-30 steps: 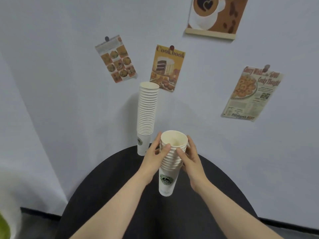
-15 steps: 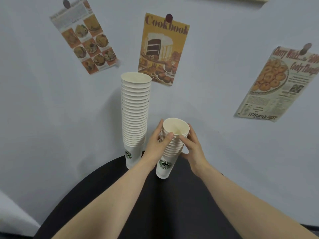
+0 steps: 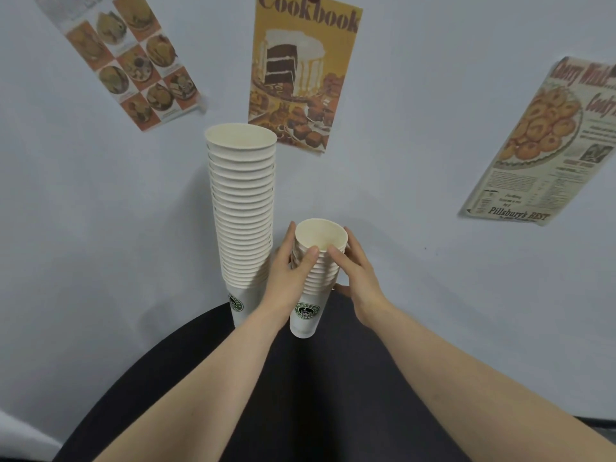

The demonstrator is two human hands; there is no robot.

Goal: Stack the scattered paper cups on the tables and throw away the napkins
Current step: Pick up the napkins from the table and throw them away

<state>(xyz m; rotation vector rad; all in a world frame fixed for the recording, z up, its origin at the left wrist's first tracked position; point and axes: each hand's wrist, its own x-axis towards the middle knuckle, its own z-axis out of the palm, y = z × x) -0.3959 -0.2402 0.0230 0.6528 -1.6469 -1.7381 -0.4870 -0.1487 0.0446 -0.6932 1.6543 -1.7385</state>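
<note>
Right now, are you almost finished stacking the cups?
Looks close. A tall stack stands on the black table by the wall. Both hands, left and right, hold a short stack beside it. No loose cups or napkins show; other tables are out of sight.

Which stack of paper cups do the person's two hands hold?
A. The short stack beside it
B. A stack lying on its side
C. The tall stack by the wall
A: the left hand and right hand both grip the short stack, while the tall stack stands untouched.
</note>
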